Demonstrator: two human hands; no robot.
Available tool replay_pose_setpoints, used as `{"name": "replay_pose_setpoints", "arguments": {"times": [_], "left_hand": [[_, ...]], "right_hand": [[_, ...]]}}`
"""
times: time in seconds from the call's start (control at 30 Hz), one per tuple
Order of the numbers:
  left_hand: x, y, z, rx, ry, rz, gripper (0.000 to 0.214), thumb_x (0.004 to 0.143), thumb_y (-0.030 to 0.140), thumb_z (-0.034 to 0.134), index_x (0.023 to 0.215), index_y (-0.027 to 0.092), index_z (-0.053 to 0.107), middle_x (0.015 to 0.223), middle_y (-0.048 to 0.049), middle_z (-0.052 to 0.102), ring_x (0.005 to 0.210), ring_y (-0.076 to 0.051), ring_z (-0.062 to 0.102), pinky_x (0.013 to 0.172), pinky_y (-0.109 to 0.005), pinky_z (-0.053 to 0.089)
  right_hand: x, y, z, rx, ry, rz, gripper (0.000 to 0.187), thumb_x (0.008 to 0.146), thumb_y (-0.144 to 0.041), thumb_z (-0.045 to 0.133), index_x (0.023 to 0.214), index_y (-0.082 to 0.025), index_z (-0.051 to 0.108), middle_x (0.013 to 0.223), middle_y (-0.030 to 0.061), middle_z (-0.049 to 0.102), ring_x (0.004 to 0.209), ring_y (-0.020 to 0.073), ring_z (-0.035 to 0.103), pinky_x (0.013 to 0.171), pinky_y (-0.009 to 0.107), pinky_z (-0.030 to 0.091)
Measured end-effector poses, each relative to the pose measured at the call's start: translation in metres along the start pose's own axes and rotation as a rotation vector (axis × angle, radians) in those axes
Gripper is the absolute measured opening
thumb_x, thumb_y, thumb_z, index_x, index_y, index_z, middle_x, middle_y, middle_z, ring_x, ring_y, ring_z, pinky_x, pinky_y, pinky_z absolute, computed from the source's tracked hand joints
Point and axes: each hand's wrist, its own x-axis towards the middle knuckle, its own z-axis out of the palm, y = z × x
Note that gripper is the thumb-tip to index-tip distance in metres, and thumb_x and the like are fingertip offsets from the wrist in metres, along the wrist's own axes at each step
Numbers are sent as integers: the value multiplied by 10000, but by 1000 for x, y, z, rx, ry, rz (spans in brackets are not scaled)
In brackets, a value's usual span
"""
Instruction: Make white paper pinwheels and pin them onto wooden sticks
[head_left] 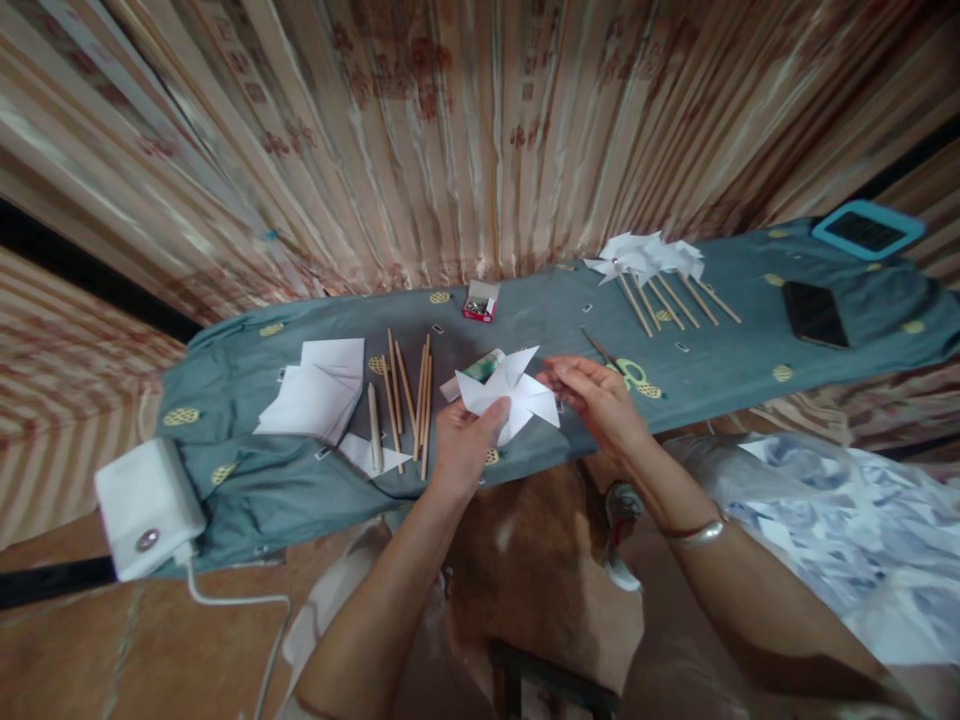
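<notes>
A: Paper pinwheel (510, 395), white, held up just above the near edge of the cloth-covered board (247, 490), between both hands.

B: Grip?

A: Left hand (461, 450) clamped on the lower left blade, thumb on top. Right hand (596, 400) pinching the right-hand blade tip between thumb and forefinger. Impossible to tell whether also holding something small.

B: Step, by the look of it?

A: Probably blades folded in and kept together by hand, not yet fixed to a stick. Loose wooden sticks (409, 400) lying just left of the left hand, beside a stack of white paper squares (315, 395).

B: Needed for the next move?

A: Likely a firm pinch at the hub to keep the folds from springing, plus one hand freed for a stick or for the small open red box (480, 300) farther back. Finished pinwheels (652, 260) well apart at far right; green-handled scissors (637, 378) just behind the right hand.
</notes>
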Motion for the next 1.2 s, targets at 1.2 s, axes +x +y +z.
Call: {"name": "replay_pose_setpoints", "arguments": {"times": [1.2], "left_hand": [[0, 17, -3, -72, -36, -64, 294, 513, 351, 857, 705, 153, 757, 684, -49, 739, 596, -170, 650, 602, -267, 498]], "right_hand": [[194, 0, 95, -1653, -284, -542, 253, 792, -187, 609, 991, -148, 761, 1277, 148, 613, 1308, 272, 427, 1035, 379, 372]]}}
